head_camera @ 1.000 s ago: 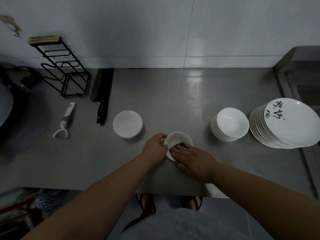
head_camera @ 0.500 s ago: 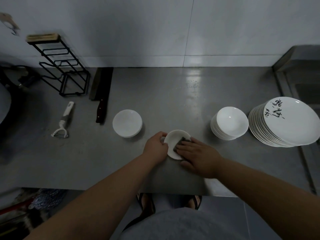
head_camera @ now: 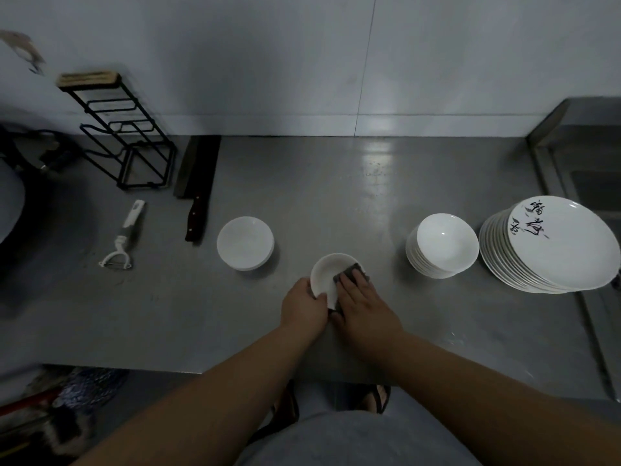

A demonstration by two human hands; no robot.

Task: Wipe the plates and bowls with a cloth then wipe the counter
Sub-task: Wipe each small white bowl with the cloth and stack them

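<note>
A small white bowl [head_camera: 327,274] sits near the front of the steel counter [head_camera: 336,196]. My left hand [head_camera: 302,306] grips its near rim, thumb inside. My right hand [head_camera: 361,304] presses a dark grey cloth [head_camera: 351,273] against the bowl's right inner side with fairly straight fingers. To the left stands a short stack of white bowls [head_camera: 245,243]. A taller stack of white bowls [head_camera: 442,245] is at the right, beside a stack of white plates [head_camera: 554,245] with black brush lettering.
A cleaver [head_camera: 198,183], a white peeler [head_camera: 124,237] and a black wire rack [head_camera: 121,136] lie at the back left. A dark pan edge [head_camera: 13,203] shows at far left. A sink [head_camera: 591,183] opens at the right. The counter's front edge is just below my hands.
My right hand and the cloth have moved from the bowl's near side up to its right inner side. My left hand shifted round to the near rim.
</note>
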